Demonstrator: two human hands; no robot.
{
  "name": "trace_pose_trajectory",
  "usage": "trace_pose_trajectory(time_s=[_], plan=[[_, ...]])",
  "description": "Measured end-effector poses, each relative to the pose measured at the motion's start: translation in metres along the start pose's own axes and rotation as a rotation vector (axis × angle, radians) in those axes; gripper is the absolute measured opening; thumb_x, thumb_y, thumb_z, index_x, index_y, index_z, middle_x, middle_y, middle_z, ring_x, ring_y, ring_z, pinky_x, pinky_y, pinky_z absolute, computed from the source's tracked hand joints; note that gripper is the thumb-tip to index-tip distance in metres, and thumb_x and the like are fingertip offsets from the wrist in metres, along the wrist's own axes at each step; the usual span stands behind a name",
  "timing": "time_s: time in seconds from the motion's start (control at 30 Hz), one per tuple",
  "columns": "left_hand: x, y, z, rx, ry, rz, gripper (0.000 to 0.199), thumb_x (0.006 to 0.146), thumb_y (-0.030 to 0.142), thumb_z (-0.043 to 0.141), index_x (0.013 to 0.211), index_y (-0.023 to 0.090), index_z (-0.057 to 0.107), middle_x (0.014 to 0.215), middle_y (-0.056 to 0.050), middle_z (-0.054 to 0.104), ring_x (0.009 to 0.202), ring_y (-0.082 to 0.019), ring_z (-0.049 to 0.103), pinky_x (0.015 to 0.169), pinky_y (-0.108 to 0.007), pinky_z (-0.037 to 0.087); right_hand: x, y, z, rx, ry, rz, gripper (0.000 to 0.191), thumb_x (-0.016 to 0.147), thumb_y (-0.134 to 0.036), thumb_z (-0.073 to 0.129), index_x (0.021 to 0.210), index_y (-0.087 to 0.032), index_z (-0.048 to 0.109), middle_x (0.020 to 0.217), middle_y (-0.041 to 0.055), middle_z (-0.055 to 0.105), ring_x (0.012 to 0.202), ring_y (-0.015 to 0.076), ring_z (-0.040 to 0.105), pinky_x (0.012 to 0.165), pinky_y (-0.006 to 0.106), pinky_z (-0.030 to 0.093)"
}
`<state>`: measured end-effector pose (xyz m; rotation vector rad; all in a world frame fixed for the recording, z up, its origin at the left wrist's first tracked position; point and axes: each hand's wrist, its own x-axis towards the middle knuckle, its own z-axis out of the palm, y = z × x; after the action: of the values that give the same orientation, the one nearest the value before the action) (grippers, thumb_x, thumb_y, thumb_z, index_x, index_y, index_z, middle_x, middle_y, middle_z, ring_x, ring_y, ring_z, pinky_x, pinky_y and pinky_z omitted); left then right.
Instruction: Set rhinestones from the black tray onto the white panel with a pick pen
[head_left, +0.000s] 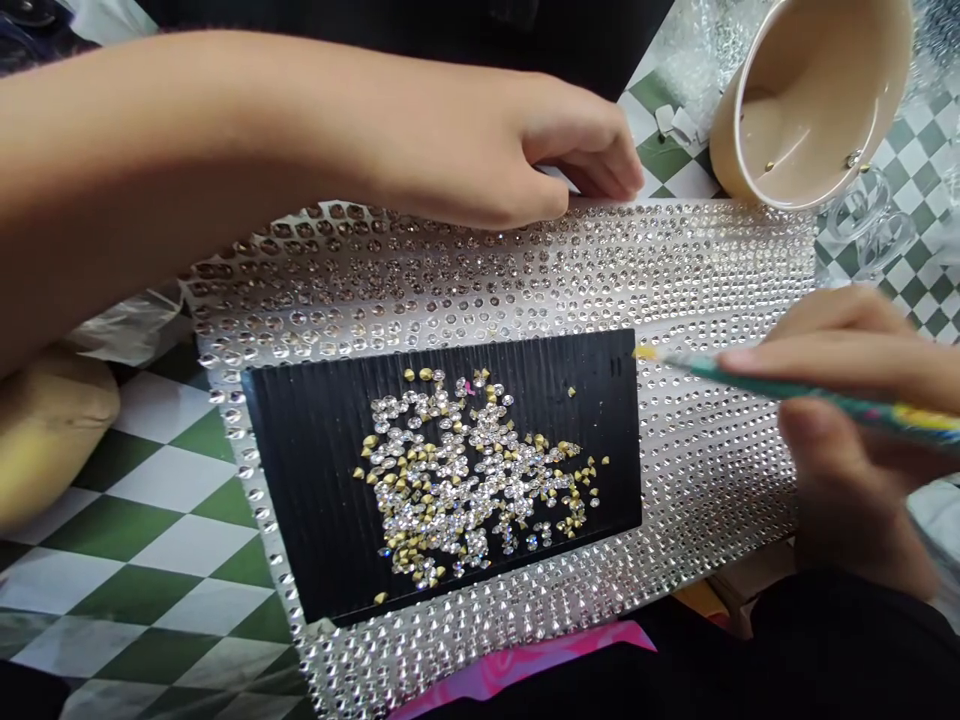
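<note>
The left arm (pixel 187 130) reaches across from the left edge, bare and nearly level, its hand (pixel 562 150) turned back-up with the fingers (pixel 600 160) loosely curled downward. The right hand (pixel 847 400) comes in from the right, its fingers (pixel 817 345) bent in a pen grip, thumb tucked underneath.

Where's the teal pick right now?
In the head view, the teal pick is at right, held in the right hand, its tip just beyond the black ridged mat's top right corner, over the rhinestone-covered sheet.

green and white checkered cloth (pixel 150 520), black ribbed mat (pixel 442 470), gold-backed clear rhinestones (pixel 465 470), beige bowl (pixel 802 100).
</note>
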<state>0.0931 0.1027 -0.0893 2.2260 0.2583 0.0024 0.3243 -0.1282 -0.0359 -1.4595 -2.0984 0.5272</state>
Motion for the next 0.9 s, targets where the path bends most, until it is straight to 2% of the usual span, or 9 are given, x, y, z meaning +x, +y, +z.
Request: trace_pose_trajectory(time_s=[0.1, 0.2, 0.33, 0.43, 0.53, 0.7, 0.9], plan=[[0.002, 0.0, -0.001, 0.002, -0.004, 0.0, 0.08, 0.082, 0.046, 0.036, 0.15, 0.01, 0.057, 0.145, 0.004, 0.065, 0.136, -0.024, 0.062, 0.125, -0.044, 0.047, 0.007, -0.002, 0.018, 0.058, -0.076, -0.184, 0.029, 0.094, -0.01, 0.074, 0.122, -0.015, 0.081, 0.089, 0.0024, 0.079, 0.075, 0.015, 0.064, 0.059, 0.03, 0.053], [0.003, -0.001, -0.001, 0.007, -0.008, 0.003, 0.08, 0.082, 0.046, 0.035, 0.151, 0.011, 0.056, 0.146, 0.004, 0.065, 0.137, -0.025, 0.062, 0.125, -0.043, 0.048, 0.012, -0.004, 0.027, 0.073, -0.124, -0.232, 0.026, 0.096, -0.009, 0.073, 0.121, -0.008, 0.078, 0.093, 0.0054, 0.081, 0.078, 0.0141, 0.064, 0.065, 0.028, 0.057], [0.003, -0.002, 0.0, 0.02, -0.004, -0.004, 0.083, 0.08, 0.044, 0.034, 0.153, 0.012, 0.055, 0.148, 0.004, 0.065, 0.138, -0.025, 0.061, 0.126, -0.042, 0.048, 0.013, -0.003, 0.026, 0.054, -0.166, -0.241, 0.028, 0.096, -0.007, 0.069, 0.123, -0.009, 0.077, 0.096, 0.0061, 0.082, 0.079, 0.0147, 0.064, 0.067, 0.029, 0.058], [0.002, -0.001, 0.002, 0.022, -0.008, -0.009, 0.083, 0.079, 0.044, 0.034, 0.152, 0.012, 0.056, 0.148, 0.004, 0.065, 0.138, -0.025, 0.062, 0.125, -0.041, 0.049, 0.01, -0.002, 0.026, 0.05, -0.077, -0.2, 0.029, 0.094, -0.006, 0.07, 0.12, -0.014, 0.078, 0.093, 0.0034, 0.082, 0.077, 0.0159, 0.065, 0.063, 0.032, 0.055], [0.002, 0.0, 0.002, 0.023, -0.005, -0.007, 0.083, 0.079, 0.043, 0.034, 0.152, 0.011, 0.056, 0.148, 0.004, 0.065, 0.138, -0.024, 0.062, 0.126, -0.042, 0.048, 0.007, -0.001, 0.029, 0.059, -0.008, -0.193, 0.026, 0.092, -0.007, 0.073, 0.117, -0.014, 0.079, 0.087, 0.0025, 0.08, 0.075, 0.016, 0.064, 0.059, 0.032, 0.051], [0.0, -0.001, 0.001, 0.017, -0.005, -0.015, 0.083, 0.081, 0.046, 0.035, 0.152, 0.01, 0.056, 0.148, 0.004, 0.064, 0.138, -0.023, 0.062, 0.127, -0.043, 0.046, 0.005, -0.002, 0.029, 0.064, -0.021, -0.176, 0.03, 0.091, -0.004, 0.071, 0.118, -0.014, 0.081, 0.087, 0.0042, 0.079, 0.075, 0.0173, 0.063, 0.06, 0.034, 0.051], [0.001, 0.001, 0.001, -0.014, -0.018, -0.011, 0.082, 0.08, 0.045, 0.034, 0.151, 0.011, 0.056, 0.149, 0.005, 0.064, 0.14, -0.022, 0.061, 0.125, -0.043, 0.047, 0.007, -0.001, 0.024, 0.057, -0.077, -0.19, 0.026, 0.094, -0.005, 0.069, 0.118, -0.01, 0.078, 0.088, 0.0043, 0.077, 0.079, 0.0149, 0.063, 0.064, 0.03, 0.052]])
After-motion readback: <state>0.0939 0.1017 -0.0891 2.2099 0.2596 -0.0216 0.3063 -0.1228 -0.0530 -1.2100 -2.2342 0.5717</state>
